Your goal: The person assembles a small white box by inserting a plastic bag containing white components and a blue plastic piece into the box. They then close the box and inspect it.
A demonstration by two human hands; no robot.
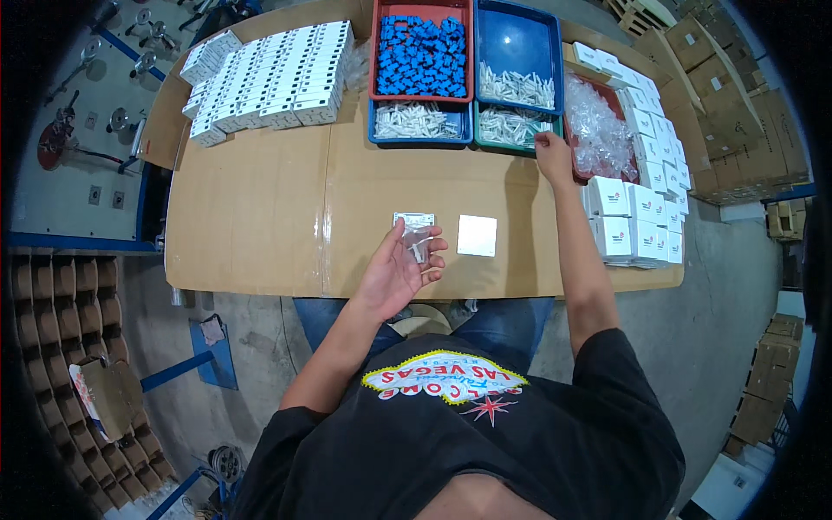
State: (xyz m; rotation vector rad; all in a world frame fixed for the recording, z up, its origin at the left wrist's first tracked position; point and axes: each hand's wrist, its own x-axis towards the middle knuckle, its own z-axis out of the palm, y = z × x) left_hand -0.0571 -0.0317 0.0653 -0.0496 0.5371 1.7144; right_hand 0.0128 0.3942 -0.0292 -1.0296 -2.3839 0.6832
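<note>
Presently, left hand (pixel 390 269) grasps bag (pixel 419 246); right hand (pixel 555 159), grip unclear, reaches green tray's (pixel 505 149) plugs (pixel 507 128).

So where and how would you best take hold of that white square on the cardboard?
Probably pinch its near and far edges, coming from the right: the white square lies flat with bare cardboard around it, and the left hand is close on its left. Its thickness is hard to judge.

Cardboard sheet (pixel 251 217), matt, as I view it remotely; along its far edge, trays (pixel 520 36), smooth glossy plastic; above its near edge, bag (pixel 419 246), clear shiny plastic; toward its right end, wrappers (pixel 598 130), crinkled clear plastic.
</note>
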